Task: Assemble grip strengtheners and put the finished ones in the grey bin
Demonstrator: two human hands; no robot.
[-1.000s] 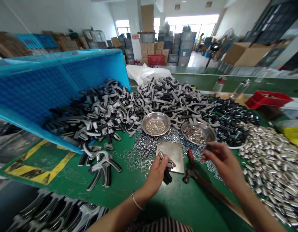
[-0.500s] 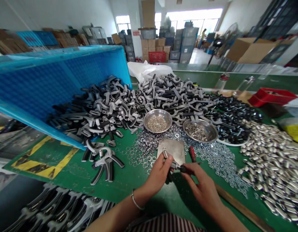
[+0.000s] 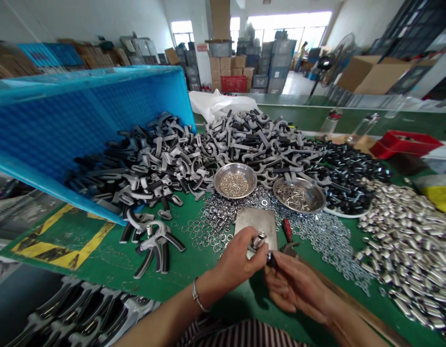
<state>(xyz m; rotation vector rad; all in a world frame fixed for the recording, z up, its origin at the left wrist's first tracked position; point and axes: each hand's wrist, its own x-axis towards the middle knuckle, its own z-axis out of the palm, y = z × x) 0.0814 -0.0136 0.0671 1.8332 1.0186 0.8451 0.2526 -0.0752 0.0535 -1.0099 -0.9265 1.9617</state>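
My left hand [image 3: 240,255] is closed around a small shiny metal part with a coil spring [image 3: 259,239], whose end points up between thumb and fingers. At the part's right end, my right hand [image 3: 298,286] pinches a black knob [image 3: 271,259]; its fingertips are partly hidden. Both hands are close together over the near edge of a flat metal plate [image 3: 254,222]. Just beyond my right hand lies a red-handled tool [image 3: 287,230]. Left of my hands, on the green table [image 3: 197,262], stand assembled grey-and-black hand grips [image 3: 158,243].
A tipped blue crate [image 3: 100,106] spills grey handles [image 3: 240,135]. Two steel bowls [image 3: 236,166] [image 3: 318,197] hold small metal pieces. Loose washers [image 3: 327,246], black knobs with screws [image 3: 353,168] and metal cylinders [image 3: 407,236] lie to the right. A wooden strip [image 3: 356,308] runs beside my right forearm.
My hands have turned the metal part, so its spring end now faces up toward me. My right hand has rolled over and shifted slightly left and down around the knob.
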